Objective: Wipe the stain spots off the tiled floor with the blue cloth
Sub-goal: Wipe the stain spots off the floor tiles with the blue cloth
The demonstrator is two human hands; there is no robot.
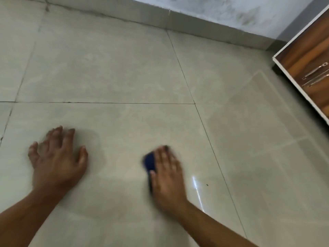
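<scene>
The blue cloth (150, 162) lies on the beige tiled floor (110, 72), mostly covered by my right hand (168, 173), which presses flat on it with straight fingers; only its left edge shows. The hand and cloth are blurred. My left hand (57, 155) rests on the floor to the left with fingers spread, holding nothing. A tiny dark speck (207, 184) sits on the tile just right of my right hand.
A skirting and stained wall (231, 9) run along the far edge. A wooden cabinet (306, 56) with metal handles stands at the right. Dark grout lines cross the floor.
</scene>
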